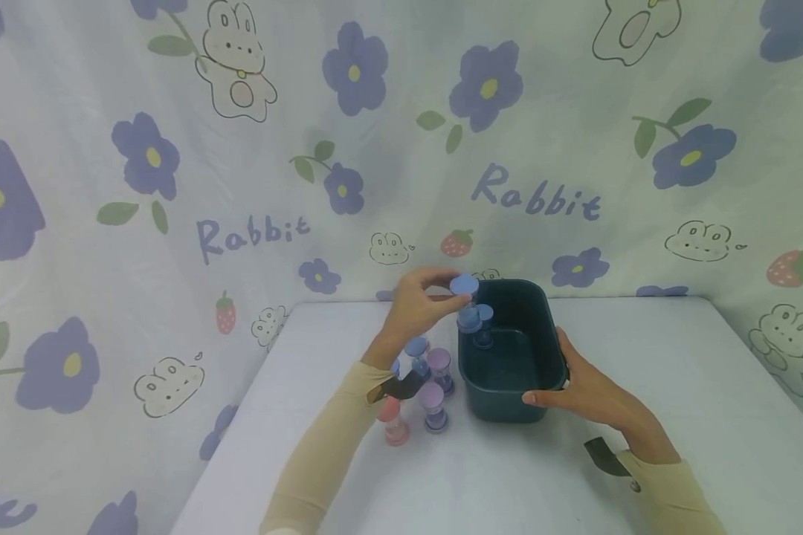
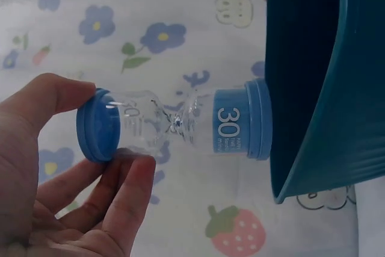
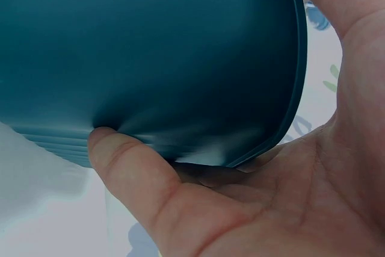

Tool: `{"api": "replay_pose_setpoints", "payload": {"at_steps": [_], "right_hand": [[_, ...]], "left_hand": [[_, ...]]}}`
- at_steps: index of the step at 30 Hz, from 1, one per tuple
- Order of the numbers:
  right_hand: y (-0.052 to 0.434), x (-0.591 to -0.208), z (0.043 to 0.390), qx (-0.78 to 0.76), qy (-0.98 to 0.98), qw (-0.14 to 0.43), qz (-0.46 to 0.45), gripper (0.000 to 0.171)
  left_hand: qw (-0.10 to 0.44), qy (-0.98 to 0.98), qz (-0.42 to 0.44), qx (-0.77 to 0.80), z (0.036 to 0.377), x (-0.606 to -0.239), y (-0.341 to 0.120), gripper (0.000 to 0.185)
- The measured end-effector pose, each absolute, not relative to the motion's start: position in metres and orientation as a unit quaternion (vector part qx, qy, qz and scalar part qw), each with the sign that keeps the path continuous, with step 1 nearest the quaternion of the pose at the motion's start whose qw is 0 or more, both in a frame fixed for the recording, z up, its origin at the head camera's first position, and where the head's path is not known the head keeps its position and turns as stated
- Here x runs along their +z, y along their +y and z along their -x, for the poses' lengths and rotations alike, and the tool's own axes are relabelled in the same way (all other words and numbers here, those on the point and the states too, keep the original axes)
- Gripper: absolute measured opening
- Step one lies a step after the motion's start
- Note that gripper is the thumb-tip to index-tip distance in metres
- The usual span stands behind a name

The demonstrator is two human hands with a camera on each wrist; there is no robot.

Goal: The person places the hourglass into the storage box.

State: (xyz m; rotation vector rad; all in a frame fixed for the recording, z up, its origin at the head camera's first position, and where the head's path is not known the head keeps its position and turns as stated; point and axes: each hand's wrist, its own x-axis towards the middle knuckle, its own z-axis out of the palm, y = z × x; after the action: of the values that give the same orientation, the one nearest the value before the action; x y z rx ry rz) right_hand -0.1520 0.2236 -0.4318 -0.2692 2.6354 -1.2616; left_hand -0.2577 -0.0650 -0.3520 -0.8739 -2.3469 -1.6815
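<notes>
The left hand (image 1: 415, 305) pinches a blue sand timer (image 2: 174, 126) by its top cap, thumb on one side and fingertips (image 2: 129, 176) on the other. The timer hangs at the centre of the head view, its lower cap over the left rim of a dark teal plastic bin (image 1: 508, 394). In the left wrist view the lower cap reads 30 and lies just beside the bin's wall; whether the two touch cannot be told. A second blue timer (image 1: 484, 327) shows inside the bin, partly hidden behind the held one.

The right hand (image 1: 585, 390) grips the bin's near right corner, thumb curled against the outer wall and fingers round the rim. The right wrist view shows little beyond that wall and the palm.

Left of the bin, more timers stand close together: a pink timer (image 1: 393, 423), two purple timers (image 1: 433, 407) and another blue one, partly hidden by the left forearm and its dark wrist strap.

All rests on a white table (image 1: 676, 416) in the lower half of the frame. Behind it hangs a pale cloth backdrop (image 1: 174, 148) printed with blue flowers, rabbits, strawberries and the word Rabbit.
</notes>
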Motion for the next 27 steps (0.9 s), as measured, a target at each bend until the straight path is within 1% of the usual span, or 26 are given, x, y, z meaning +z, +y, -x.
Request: {"api": "replay_pose_setpoints", "payload": {"at_steps": [8,15,21,27], "right_hand": [[0.224,-0.432,0.153,-0.428,0.893,0.102,0.092,0.135],[0.223,-0.432,0.153,-0.425,0.895,0.108,0.086,0.135],[0.223,-0.433,0.153,-0.423,0.895,0.114,0.084,0.135],[0.224,-0.433,0.153,-0.423,0.895,0.11,0.088,0.135]], "left_hand": [[0.031,-0.797,0.28,-0.533,0.264,-0.361,-0.054,0.041],[0.023,-0.819,0.277,-0.501,0.266,-0.37,-0.049,0.038],[0.019,-0.844,0.262,-0.468,0.266,-0.375,-0.046,0.04],[0.0,-0.855,0.253,-0.452,0.268,-0.38,-0.043,0.042]]}}
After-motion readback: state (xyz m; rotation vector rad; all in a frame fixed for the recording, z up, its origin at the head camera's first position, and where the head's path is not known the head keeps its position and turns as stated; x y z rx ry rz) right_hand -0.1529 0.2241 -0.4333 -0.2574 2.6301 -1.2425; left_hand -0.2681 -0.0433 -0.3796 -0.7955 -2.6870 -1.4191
